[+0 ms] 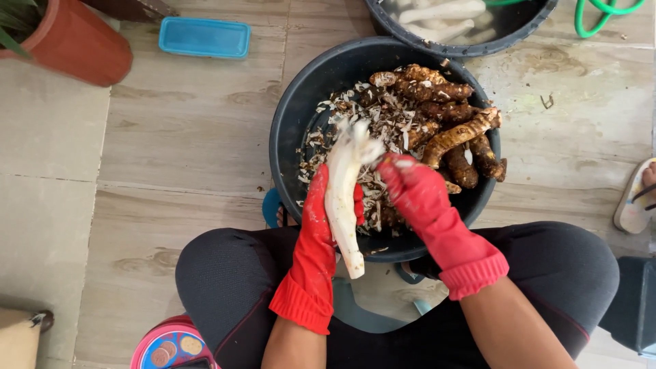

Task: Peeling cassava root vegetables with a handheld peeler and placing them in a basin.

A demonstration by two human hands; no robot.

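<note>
My left hand, in a red rubber glove, grips a long peeled white root and holds it upright over a dark round basin. My right hand, also in a red glove, is closed at the root's blurred upper end; whatever it holds is hidden. The basin holds several unpeeled brown roots at its right side and a heap of peelings. I sit with my knees on either side of the basin.
A second dark basin with peeled white roots in water stands beyond the first. A green hose, a blue lid and a terracotta pot lie around. Another person's sandalled foot is at the right.
</note>
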